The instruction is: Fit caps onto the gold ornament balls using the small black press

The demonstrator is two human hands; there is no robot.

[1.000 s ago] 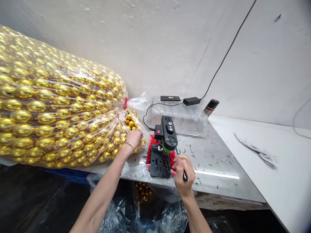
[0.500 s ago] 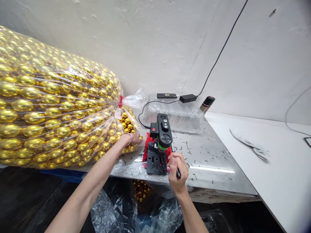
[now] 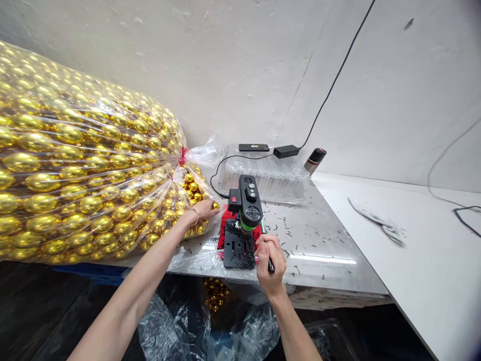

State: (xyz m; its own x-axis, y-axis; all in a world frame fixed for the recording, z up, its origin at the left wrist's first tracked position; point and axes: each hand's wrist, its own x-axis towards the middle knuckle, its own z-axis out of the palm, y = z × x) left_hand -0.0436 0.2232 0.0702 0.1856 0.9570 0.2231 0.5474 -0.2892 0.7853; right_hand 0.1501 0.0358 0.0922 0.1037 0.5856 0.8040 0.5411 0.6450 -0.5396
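Observation:
A black and green press machine (image 3: 250, 203) stands on the metal table, its base plate (image 3: 235, 245) strewn with small black pieces over a red cloth (image 3: 226, 220). My right hand (image 3: 271, 260) is wrapped round the machine's black lever handle, to the right of the base. At the mouth of a small clear bag of gold balls (image 3: 193, 188), my left hand (image 3: 206, 208) has its fingers closed on a gold ball (image 3: 215, 205), left of the machine. A bracelet circles the left wrist.
A large clear bag of gold balls (image 3: 86, 170) fills the left. Behind the machine lie a clear plastic tray (image 3: 263, 180) and a power adapter (image 3: 286, 151). A bottle (image 3: 315, 159) stands at the back. Plastic bags and gold balls (image 3: 216, 295) are below the front edge.
My left hand has drawn back slightly from over the bag's right side, and a gold ball now shows at its fingertips. My right hand stays on the handle. The view has shifted slightly.

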